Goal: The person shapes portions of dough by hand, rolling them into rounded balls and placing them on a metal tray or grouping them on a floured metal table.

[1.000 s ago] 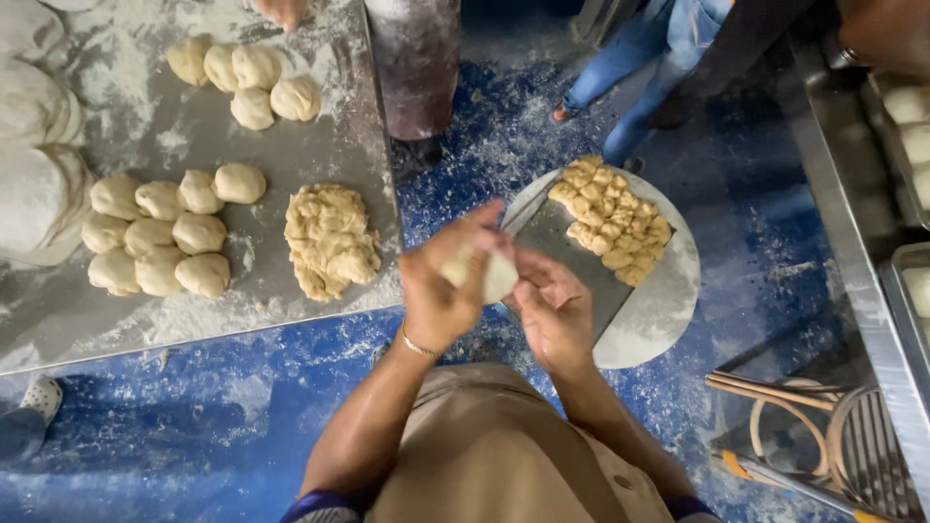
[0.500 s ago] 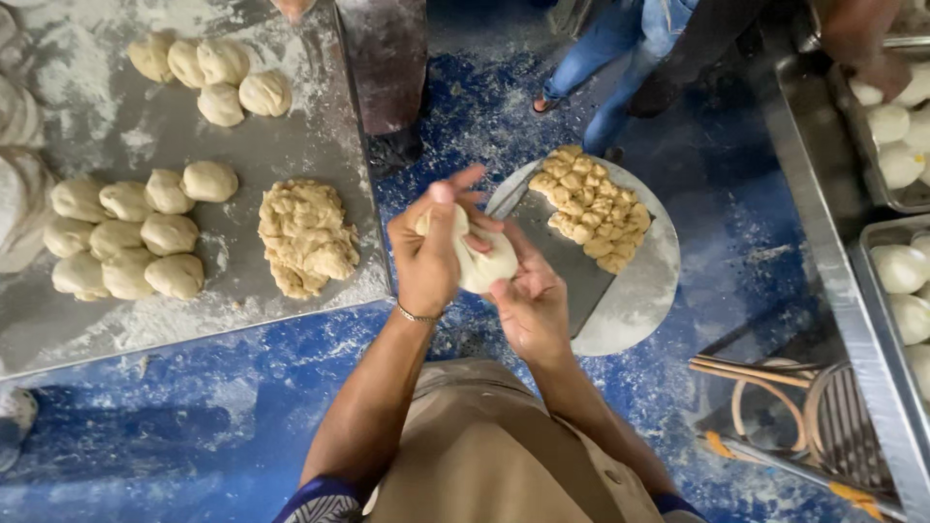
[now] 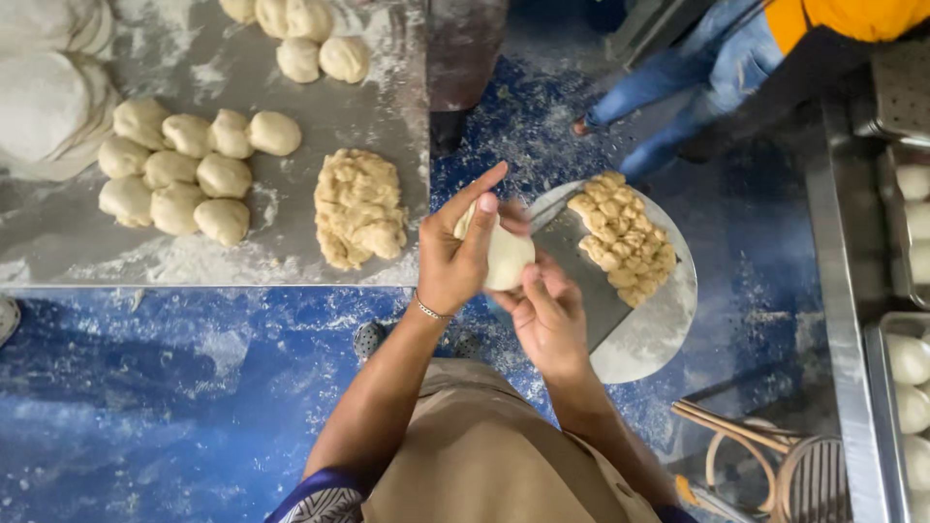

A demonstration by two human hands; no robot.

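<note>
Your big grey surface (image 3: 58, 252) is dusty with white flour. On it lie flat, round dough sheets (image 3: 44, 102) in a pile at the far left, smooth and pale. Beside them sit many dough balls (image 3: 184, 165), soft and round, touching one another in a bunch, with a few more at the top edge. These look already made. A lumpy yellow filling heap (image 3: 358, 208) rests near the edge of the surface, crumbly and bumpy.

Lower down, to your right, a round metal plate (image 3: 649, 339) holds a flat dark scraper (image 3: 581, 281) and a second lumpy yellow pile (image 3: 625, 237). So there is still plenty of filling left to use.

You hold one dough ball (image 3: 506, 257) up in the air, between the surface and the plate. It is smooth and creamy white. Your left hand (image 3: 455, 257) curls over it, with one finger sticking up straight. Your right hand (image 3: 547, 315) cups it from below, fingers half bent around it. This ball looks not finished yet.
</note>
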